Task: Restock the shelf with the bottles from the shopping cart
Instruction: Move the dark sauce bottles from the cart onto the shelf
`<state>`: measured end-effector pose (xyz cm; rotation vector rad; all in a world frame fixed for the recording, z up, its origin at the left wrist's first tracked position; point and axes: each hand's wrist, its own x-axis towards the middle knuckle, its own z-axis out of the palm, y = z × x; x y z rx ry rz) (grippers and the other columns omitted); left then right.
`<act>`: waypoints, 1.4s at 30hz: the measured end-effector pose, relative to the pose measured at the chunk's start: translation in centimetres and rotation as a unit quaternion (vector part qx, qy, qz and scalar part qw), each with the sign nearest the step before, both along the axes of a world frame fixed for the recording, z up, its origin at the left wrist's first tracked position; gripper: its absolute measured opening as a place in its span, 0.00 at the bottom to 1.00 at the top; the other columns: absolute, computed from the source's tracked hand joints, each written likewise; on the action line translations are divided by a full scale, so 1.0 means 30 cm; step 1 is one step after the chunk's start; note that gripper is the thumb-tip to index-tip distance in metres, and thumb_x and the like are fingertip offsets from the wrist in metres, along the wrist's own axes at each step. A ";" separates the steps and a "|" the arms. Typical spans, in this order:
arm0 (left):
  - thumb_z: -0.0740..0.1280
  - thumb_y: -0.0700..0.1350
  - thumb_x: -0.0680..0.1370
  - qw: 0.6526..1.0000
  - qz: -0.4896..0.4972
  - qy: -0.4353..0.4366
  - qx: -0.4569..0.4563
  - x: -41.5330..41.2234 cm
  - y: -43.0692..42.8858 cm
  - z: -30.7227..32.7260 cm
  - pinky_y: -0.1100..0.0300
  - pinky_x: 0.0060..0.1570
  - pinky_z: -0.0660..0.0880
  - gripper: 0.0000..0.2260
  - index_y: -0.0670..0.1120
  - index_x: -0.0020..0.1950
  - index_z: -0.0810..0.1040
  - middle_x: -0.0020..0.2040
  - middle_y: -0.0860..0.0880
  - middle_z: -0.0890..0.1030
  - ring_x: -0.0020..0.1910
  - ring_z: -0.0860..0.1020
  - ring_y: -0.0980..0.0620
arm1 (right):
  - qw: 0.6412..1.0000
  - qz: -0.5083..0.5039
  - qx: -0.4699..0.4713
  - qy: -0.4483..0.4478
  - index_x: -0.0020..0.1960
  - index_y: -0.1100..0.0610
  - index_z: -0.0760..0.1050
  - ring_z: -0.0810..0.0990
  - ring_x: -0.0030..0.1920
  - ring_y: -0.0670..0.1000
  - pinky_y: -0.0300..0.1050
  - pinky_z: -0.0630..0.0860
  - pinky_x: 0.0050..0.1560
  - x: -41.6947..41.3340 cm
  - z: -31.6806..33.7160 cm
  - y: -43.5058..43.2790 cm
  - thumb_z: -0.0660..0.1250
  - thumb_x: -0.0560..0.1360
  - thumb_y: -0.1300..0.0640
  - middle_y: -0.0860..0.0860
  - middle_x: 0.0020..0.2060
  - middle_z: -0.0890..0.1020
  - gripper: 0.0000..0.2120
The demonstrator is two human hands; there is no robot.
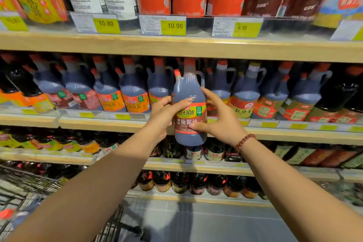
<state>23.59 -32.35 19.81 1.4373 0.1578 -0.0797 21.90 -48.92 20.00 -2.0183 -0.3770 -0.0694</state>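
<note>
A dark soy sauce bottle with a red cap, a handle and a yellow-and-brown label is held upright in front of the middle shelf. My left hand grips its left side, thumb across the front. On the right side my right hand holds it, fingers on the label and near the handle. The bottle's base hangs below the shelf edge, in front of a slot in the row of similar jugs. The shopping cart is at the lower left, its wire rim visible.
The top shelf carries tall red and dark cartons with price tags. Lower shelves hold small dark bottles. Grey floor lies below. Jugs stand close on both sides of the held bottle.
</note>
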 end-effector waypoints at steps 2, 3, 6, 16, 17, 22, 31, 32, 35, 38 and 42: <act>0.76 0.47 0.68 1.000 -0.008 -0.012 0.015 0.033 0.005 0.016 0.65 0.34 0.77 0.17 0.43 0.53 0.79 0.46 0.46 0.85 0.42 0.84 0.52 | 1.000 -0.009 0.019 -0.004 0.73 0.51 0.60 0.71 0.49 0.24 0.20 0.70 0.44 0.022 0.001 0.013 0.78 0.64 0.60 0.42 0.58 0.74 0.44; 0.76 0.45 0.68 1.000 -0.008 -0.019 0.016 0.051 0.006 0.021 0.64 0.34 0.78 0.17 0.42 0.53 0.79 0.46 0.45 0.85 0.42 0.84 0.51 | 1.000 -0.013 0.023 -0.007 0.73 0.52 0.59 0.71 0.48 0.22 0.20 0.69 0.43 0.033 0.002 0.019 0.77 0.64 0.61 0.43 0.58 0.73 0.43; 0.76 0.43 0.68 0.999 -0.007 -0.035 0.017 0.103 0.005 0.026 0.62 0.37 0.79 0.19 0.41 0.56 0.76 0.47 0.44 0.84 0.42 0.84 0.51 | 0.999 -0.031 0.022 -0.021 0.73 0.53 0.59 0.72 0.48 0.25 0.19 0.68 0.42 0.078 -0.003 0.026 0.77 0.64 0.64 0.45 0.58 0.73 0.43; 0.78 0.42 0.66 0.990 -0.041 -0.095 0.100 0.238 0.014 0.067 0.64 0.40 0.79 0.24 0.42 0.59 0.76 0.51 0.45 0.83 0.46 0.83 0.53 | 0.993 -0.086 -0.045 -0.070 0.73 0.53 0.57 0.74 0.61 0.50 0.46 0.75 0.60 0.205 -0.024 0.023 0.77 0.65 0.53 0.54 0.64 0.71 0.43; 0.78 0.43 0.66 0.986 -0.049 -0.095 0.125 0.246 0.027 0.073 0.63 0.42 0.79 0.23 0.43 0.59 0.77 0.51 0.47 0.83 0.48 0.83 0.54 | 0.991 -0.092 -0.054 -0.080 0.73 0.53 0.57 0.74 0.61 0.50 0.45 0.75 0.59 0.208 -0.027 0.028 0.77 0.66 0.53 0.54 0.64 0.71 0.43; 0.80 0.45 0.62 0.973 -0.069 -0.113 0.188 0.252 0.077 0.057 0.59 0.48 0.80 0.21 0.45 0.52 0.81 0.49 0.50 0.84 0.48 0.83 0.57 | 0.986 -0.094 -0.090 -0.109 0.74 0.54 0.56 0.69 0.64 0.50 0.38 0.67 0.61 0.213 -0.069 0.056 0.75 0.67 0.56 0.55 0.65 0.68 0.42; 0.78 0.41 0.66 0.960 0.002 -0.207 0.189 0.221 0.064 -0.038 0.59 0.57 0.77 0.23 0.39 0.60 0.79 0.55 0.48 0.83 0.56 0.80 0.57 | 0.975 -0.097 -0.129 -0.151 0.73 0.60 0.55 0.64 0.67 0.56 0.37 0.58 0.63 0.254 -0.152 0.084 0.73 0.69 0.58 0.59 0.64 0.66 0.39; 0.77 0.41 0.67 0.960 0.010 -0.212 0.181 0.213 0.058 -0.049 0.58 0.58 0.77 0.24 0.40 0.61 0.78 0.55 0.48 0.83 0.57 0.80 0.56 | 0.974 -0.098 -0.130 -0.157 0.73 0.60 0.55 0.64 0.67 0.56 0.36 0.57 0.63 0.253 -0.159 0.085 0.73 0.69 0.58 0.60 0.64 0.66 0.39; 0.77 0.41 0.66 0.958 0.028 -0.224 0.174 0.199 0.044 -0.074 0.54 0.61 0.75 0.24 0.42 0.61 0.78 0.56 0.50 0.82 0.58 0.79 0.55 | 0.971 -0.100 -0.130 -0.175 0.74 0.61 0.54 0.66 0.65 0.58 0.36 0.58 0.63 0.250 -0.173 0.091 0.73 0.69 0.60 0.61 0.62 0.67 0.40; 0.77 0.41 0.66 0.962 0.035 -0.214 0.163 0.191 0.039 -0.091 0.56 0.60 0.75 0.22 0.46 0.59 0.79 0.55 0.52 0.82 0.58 0.79 0.56 | 0.969 -0.104 -0.132 -0.183 0.74 0.61 0.53 0.67 0.65 0.60 0.46 0.63 0.66 0.246 -0.185 0.100 0.73 0.69 0.60 0.62 0.61 0.67 0.41; 0.77 0.43 0.67 0.958 0.048 -0.223 0.174 0.194 0.025 -0.101 0.65 0.55 0.75 0.21 0.44 0.58 0.78 0.56 0.49 0.81 0.56 0.78 0.57 | 0.971 -0.104 -0.126 -0.176 0.75 0.60 0.52 0.64 0.68 0.60 0.42 0.61 0.67 0.248 -0.191 0.102 0.72 0.70 0.62 0.63 0.66 0.63 0.40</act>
